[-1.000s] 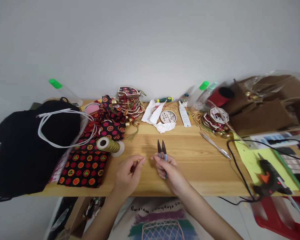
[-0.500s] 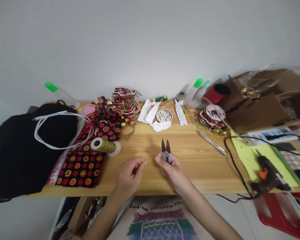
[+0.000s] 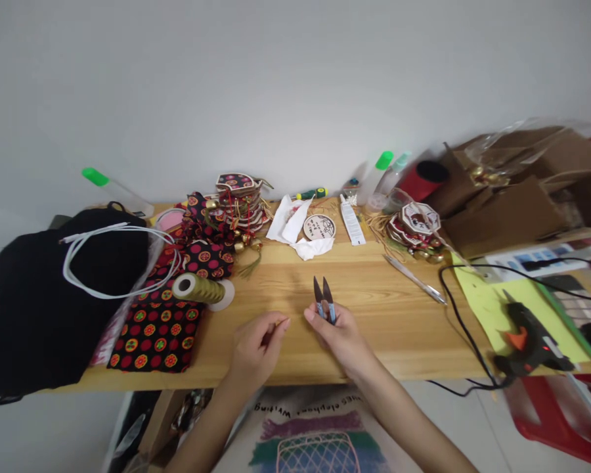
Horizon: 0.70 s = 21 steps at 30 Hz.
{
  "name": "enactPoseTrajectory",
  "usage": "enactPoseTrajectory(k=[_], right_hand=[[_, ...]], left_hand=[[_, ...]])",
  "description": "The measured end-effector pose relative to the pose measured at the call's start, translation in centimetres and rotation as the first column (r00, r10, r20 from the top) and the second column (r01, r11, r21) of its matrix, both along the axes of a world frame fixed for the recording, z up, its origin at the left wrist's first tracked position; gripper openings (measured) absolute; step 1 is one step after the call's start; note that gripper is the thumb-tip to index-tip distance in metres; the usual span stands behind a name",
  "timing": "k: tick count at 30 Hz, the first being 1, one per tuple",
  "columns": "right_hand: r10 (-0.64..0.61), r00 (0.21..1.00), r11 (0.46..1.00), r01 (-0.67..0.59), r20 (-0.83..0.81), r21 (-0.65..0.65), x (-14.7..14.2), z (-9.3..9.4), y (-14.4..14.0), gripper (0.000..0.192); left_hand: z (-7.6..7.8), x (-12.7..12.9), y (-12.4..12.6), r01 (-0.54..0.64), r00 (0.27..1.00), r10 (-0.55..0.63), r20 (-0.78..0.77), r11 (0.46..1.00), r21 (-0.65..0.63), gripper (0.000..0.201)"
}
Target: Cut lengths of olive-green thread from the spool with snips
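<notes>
Scissors (image 3: pixel 326 305) shifted right, well clear of the spool (image 3: pixel 207 290).

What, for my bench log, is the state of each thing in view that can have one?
Left hand: pinching a thin yellowish strand
Right hand: gripping the snips
Snips: blades apart
Thread spool: on its side, wound
Patterned cloth: folded
White cable: loosely coiled
Glue gun: lying down, red light showing
Pen: lying flat
White tube: lying flat, cap unclear
Leftmost bottle: green cap on
Cardboard box: open
</notes>
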State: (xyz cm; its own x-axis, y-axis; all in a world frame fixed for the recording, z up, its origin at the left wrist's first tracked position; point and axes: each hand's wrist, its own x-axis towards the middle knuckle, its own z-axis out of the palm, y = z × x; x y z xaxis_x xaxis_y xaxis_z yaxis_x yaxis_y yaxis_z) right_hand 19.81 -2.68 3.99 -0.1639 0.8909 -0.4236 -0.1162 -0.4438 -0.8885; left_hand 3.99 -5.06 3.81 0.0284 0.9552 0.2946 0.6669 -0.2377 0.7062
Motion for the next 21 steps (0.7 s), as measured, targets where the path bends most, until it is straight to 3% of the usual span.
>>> enactPoseTrajectory(k=[6,12,21], right_hand=[[-0.072,0.994,0.997,0.071,0.081,0.024,0.8,-0.5,0.1,0.043],[0.007,1.000,0.998,-0.007,-0.003,-0.065,0.1,-0.3,-0.1,0.046],[0.054,0.997,0.998,-0.055,-0.052,-0.016,-0.2,-0.3,-0.3,0.036]], left_hand=[[0.1,0.0,0.2,-0.029,1.000,0.029,0.009,1.000,-0.006,0.015],[-0.1,0.1,0.0,0.007,1.000,-0.007,-0.027,1.000,0.016,0.014],[0.3,0.2,0.1,0.049,0.998,-0.047,-0.052,0.998,0.027,0.015]])
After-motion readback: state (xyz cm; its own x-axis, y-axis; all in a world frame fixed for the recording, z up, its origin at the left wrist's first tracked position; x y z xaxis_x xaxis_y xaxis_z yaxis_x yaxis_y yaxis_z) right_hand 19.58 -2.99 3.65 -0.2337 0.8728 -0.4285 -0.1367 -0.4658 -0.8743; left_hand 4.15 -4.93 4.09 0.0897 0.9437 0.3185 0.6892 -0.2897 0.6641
